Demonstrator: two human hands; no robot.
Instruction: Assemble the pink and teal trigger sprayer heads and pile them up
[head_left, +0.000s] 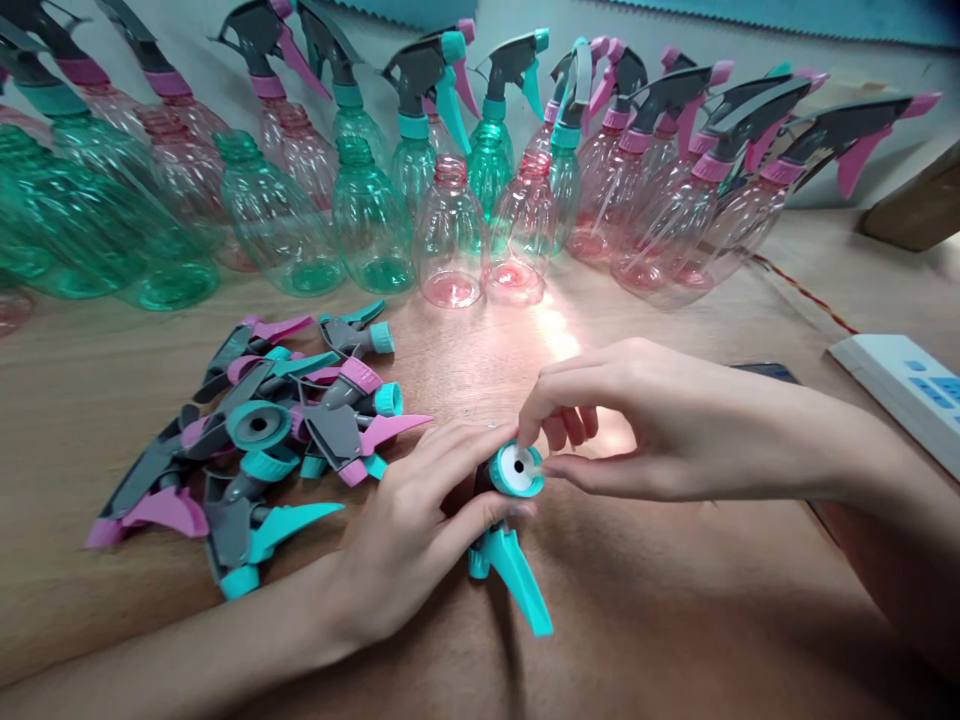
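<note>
My left hand (427,510) is closed around a grey trigger sprayer head (517,575) with a teal trigger. Its teal screw collar (538,487) faces up toward me. Inside the collar sits a white round gasket (514,463) with a dark centre hole. From the right, my right hand (607,420) grips at the collar's rim with bent index finger and thumb; its other fingers are curled. Whether those fingertips also touch the gasket is unclear. To the left of my left hand lies a pile of loose trigger sprayer heads (322,425) in grey, pink and teal.
Along the back stand several clear pink bottles (452,235) and green bottles (371,220), some topped with sprayer heads, others uncapped. A white device with blue buttons (892,385) lies at right, near a twisted red-yellow wire (806,292). A dark flat object (765,371) is partly behind my right forearm.
</note>
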